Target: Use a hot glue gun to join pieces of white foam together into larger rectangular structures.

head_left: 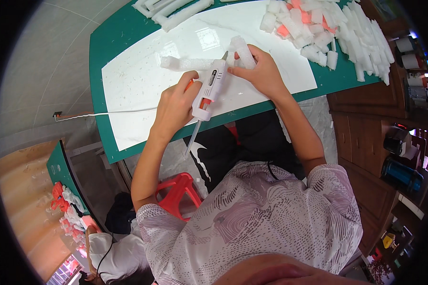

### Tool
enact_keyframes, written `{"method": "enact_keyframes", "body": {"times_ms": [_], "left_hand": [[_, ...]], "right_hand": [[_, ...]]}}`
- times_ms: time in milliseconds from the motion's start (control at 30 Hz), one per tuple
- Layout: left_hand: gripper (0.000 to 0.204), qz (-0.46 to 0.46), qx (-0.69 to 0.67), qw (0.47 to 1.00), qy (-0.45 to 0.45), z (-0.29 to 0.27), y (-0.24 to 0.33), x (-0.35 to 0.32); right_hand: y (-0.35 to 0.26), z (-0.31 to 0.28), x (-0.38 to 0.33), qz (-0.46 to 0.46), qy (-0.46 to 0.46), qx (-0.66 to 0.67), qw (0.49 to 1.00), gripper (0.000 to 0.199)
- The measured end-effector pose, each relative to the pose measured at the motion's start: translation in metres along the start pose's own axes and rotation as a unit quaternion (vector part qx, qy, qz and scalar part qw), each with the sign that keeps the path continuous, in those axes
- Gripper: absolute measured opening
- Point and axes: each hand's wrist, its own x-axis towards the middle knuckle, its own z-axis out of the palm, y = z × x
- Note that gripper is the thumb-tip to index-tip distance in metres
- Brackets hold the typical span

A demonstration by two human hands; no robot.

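My left hand is closed around the handle of a white hot glue gun with an orange trigger. A clear glue stick sticks out of the gun's rear end. The gun's nozzle points away from me and meets the near side of a white foam piece. That piece is pinched between the thumb and fingers of my right hand. Left of the nozzle lies a white foam strip on the white board. Whether it is joined to the held foam, I cannot tell.
The glossy white board lies on a green table. Foam bars rest at the far left, and a pile of white and pink foam pieces at the far right. A white cord crosses leftward. Beside me stands a red stool; another person sits lower left.
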Motion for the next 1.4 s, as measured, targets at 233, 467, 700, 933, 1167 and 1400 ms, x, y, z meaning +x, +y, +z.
{"method": "enact_keyframes", "body": {"times_ms": [233,467,700,933,1167,1400], "left_hand": [[0.026,-0.002,-0.007,1.0,-0.011,-0.0007,0.0004,0.0001],[0.029,0.002,-0.002,1.0,0.02,0.0043,0.0006,-0.0044],[0.029,0.013,0.001,1.0,0.025,0.0043,0.0032,-0.0026],[0.03,0.024,0.013,0.999,0.03,0.0045,0.0048,-0.0024],[0.029,0.027,0.026,0.999,0.025,0.0023,0.0063,-0.0024],[0.028,0.033,0.038,0.999,0.012,0.0007,0.0062,-0.0009]], "right_hand": [[-0.0035,-0.0025,-0.0006,0.005,-0.011,-0.029,0.999,0.041],[-0.0015,-0.0009,-0.0002,0.0,-0.013,-0.02,1.0,0.042],[0.0019,0.0009,0.0005,-0.007,-0.003,-0.016,1.0,0.04],[0.0035,0.0015,0.0005,-0.025,0.007,0.003,1.0,0.038],[0.0034,0.0021,0.0003,-0.024,0.011,-0.001,1.0,0.04],[0.0028,0.0007,0.0002,-0.015,0.006,-0.005,1.0,0.041]]}}
